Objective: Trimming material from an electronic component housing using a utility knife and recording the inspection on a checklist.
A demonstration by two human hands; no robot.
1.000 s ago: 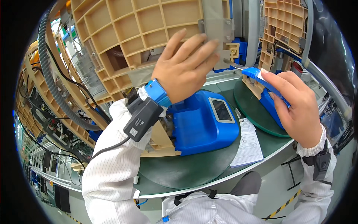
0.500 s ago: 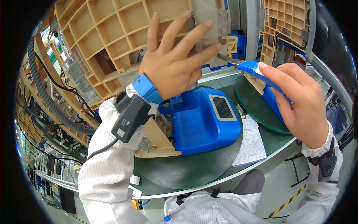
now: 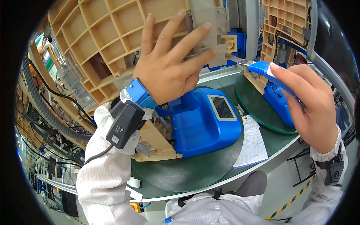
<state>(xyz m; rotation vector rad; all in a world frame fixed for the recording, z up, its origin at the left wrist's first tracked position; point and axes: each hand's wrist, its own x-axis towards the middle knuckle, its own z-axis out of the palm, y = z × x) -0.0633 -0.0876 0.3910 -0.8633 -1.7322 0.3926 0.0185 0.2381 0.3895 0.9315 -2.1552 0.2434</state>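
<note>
My left hand (image 3: 168,63) lies with fingers spread over a beige ribbed panel (image 3: 112,20) and the clear plastic plate (image 3: 208,28) along its right edge. My right hand (image 3: 313,101) is closed round a blue-handled tool (image 3: 262,70) with a thin metal shaft. The shaft points left toward the lower right corner of the panel, near a beige bracket (image 3: 229,44); I cannot tell whether its tip touches. Below my left hand, a blue plastic housing (image 3: 198,129) with a small dark screen is joined to the panel's base.
A dark green round turntable (image 3: 187,174) carries the housing. Printed sheets (image 3: 250,144) lie to its right. Another green turntable (image 3: 258,112) bears a second blue and beige unit (image 3: 279,103). A grey corrugated hose (image 3: 37,101) and cables run at left; a metal post (image 3: 252,30) stands behind.
My right hand and the blue-handled tool have shifted a little to the right. My left hand and the ribbed panel appear slightly further left, the fingers still spread.
</note>
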